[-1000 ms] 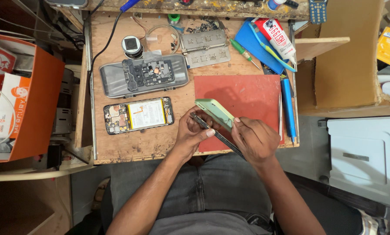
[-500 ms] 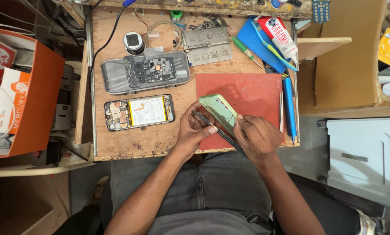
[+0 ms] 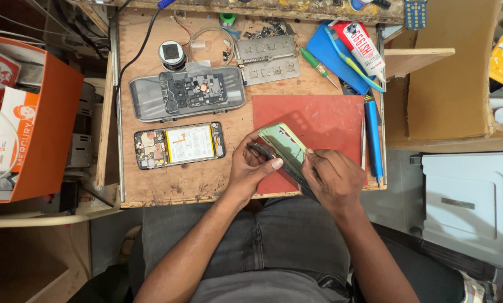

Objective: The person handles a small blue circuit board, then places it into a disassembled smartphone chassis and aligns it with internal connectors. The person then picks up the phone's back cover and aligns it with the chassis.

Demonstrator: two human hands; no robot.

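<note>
Lower centre of the frame: left hand (image 3: 255, 164) and right hand (image 3: 334, 178) grasp a green phone cover (image 3: 282, 147), seemingly half-separated; opened phone (image 3: 179, 145) lies bench-left

- two bare hands, a left hand (image 3: 250, 167) and a right hand (image 3: 334, 178)
- one pale green phone back cover (image 3: 281, 144)
- one opened phone with exposed battery (image 3: 179, 145)
- one grey phone frame with circuit parts (image 3: 187, 93)
- one red rectangular mat (image 3: 318, 120)
- one blue-handled tool (image 3: 373, 137)
- one green-handled screwdriver (image 3: 317, 65)
- one perforated metal plate (image 3: 268, 58)
</note>
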